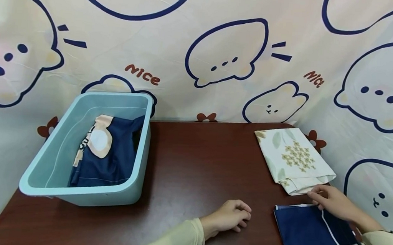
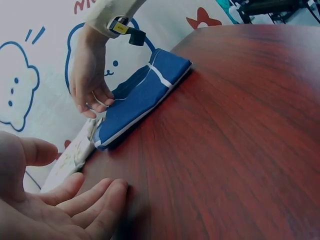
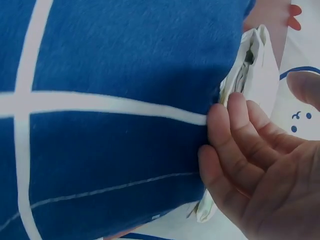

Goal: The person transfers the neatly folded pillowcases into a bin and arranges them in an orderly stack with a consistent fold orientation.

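A folded navy cloth (image 1: pixel 312 233) with crossing white stripes lies at the front right of the table. My right hand (image 1: pixel 335 202) is over its far edge; in the right wrist view the fingertips (image 3: pixel 218 125) touch the cloth's edge while the thumb stands apart. Just beyond is a folded white cloth (image 1: pixel 292 157) printed with yellow flowers and green leaves. My left hand (image 1: pixel 228 216) holds nothing and hovers low over the table, left of the navy cloth. The left wrist view shows its fingers (image 2: pixel 100 200) relaxed, thumb spread away.
A light blue plastic bin (image 1: pixel 142 156) stands on the left of the brown wooden table (image 1: pixel 193 164). Inside it lies a navy cloth (image 1: pixel 120 162) with a beige and white figure. A curtain (image 1: pixel 174 51) with cartoon outlines hangs along the back and sides.
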`<state>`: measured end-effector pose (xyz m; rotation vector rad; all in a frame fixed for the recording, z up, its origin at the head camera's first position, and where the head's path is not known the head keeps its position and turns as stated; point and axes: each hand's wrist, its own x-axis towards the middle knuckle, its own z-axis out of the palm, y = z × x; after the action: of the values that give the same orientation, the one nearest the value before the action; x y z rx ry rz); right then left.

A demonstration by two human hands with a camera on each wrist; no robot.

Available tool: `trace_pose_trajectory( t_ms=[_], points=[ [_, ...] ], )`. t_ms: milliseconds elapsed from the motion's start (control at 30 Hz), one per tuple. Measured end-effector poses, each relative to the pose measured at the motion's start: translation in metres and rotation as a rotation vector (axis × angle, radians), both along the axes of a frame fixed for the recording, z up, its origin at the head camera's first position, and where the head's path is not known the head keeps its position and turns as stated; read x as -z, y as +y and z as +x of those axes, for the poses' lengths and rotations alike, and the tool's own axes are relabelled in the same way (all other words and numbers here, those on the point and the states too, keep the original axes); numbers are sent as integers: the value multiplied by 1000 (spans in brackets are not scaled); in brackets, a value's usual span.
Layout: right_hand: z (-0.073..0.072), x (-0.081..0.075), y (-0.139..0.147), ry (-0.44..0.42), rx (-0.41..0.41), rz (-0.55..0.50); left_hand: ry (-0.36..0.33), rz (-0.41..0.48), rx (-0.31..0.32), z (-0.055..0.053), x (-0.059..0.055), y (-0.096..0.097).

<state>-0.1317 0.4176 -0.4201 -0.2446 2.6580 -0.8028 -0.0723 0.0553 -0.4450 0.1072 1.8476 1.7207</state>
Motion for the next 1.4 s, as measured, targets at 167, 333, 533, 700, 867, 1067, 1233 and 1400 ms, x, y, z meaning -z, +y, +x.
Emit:
trace_pose_trajectory(
  t_ms=[167, 333, 533, 700, 867, 1067, 1233, 1400],
  points=[
    [1, -2, 5, 62, 74, 99, -22, 21, -1, -1, 1, 7],
    [-3, -1, 10, 156, 131, 185, -65, 25, 16, 0, 1, 15],
    [-9, -3, 15, 179, 172, 221, -105, 36, 47, 1, 1, 24],
    [-8, 3, 21, 106, 141, 263, -158, 58, 83, 0, 2, 29],
    [-1, 8, 34, 40, 124, 293, -204, 111, 114, 3, 3, 40],
    [3, 4, 41, -133, 86, 300, -238, 163, 96, 7, 6, 51],
    [3, 4, 42, -185, 17, 277, -281, 205, 111, 8, 5, 55],
    [3, 7, 42, -176, -1, 196, -309, 218, 116, 7, 4, 58]
  ],
)
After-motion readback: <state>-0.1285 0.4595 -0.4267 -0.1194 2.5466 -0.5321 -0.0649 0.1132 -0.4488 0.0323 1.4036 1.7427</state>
